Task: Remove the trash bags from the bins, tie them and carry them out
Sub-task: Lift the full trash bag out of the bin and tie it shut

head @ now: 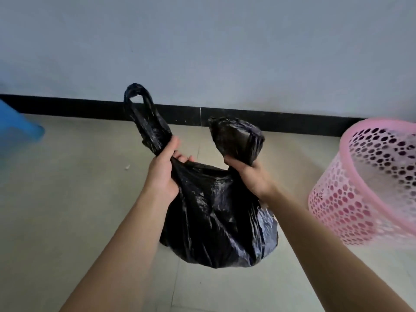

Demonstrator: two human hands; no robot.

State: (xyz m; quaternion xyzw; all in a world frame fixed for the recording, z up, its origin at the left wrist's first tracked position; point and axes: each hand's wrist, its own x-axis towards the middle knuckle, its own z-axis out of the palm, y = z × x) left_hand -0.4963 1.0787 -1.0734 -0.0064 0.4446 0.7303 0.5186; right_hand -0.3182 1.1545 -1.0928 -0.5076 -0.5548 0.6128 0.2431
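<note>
Black trash bag [216,212]: hanging in mid-frame above the tiled floor [56,199], out of the bin, not yet tied. Left hand [163,174]: fingers curling tight around the bag's left handle loop. Right hand [249,174]: gripping the bunched right handle. Pink perforated bin [364,188]: tilting at right, apart from the bag. Blue bin [18,129]: showing at the left edge.

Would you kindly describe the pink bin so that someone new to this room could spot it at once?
Follow the black skirting board along the foot of the wall to the right edge of the view; the pink bin is there, right of the black bag. Unlike the plain blue container at the far left, it is pink and pierced all over with round holes.
</note>
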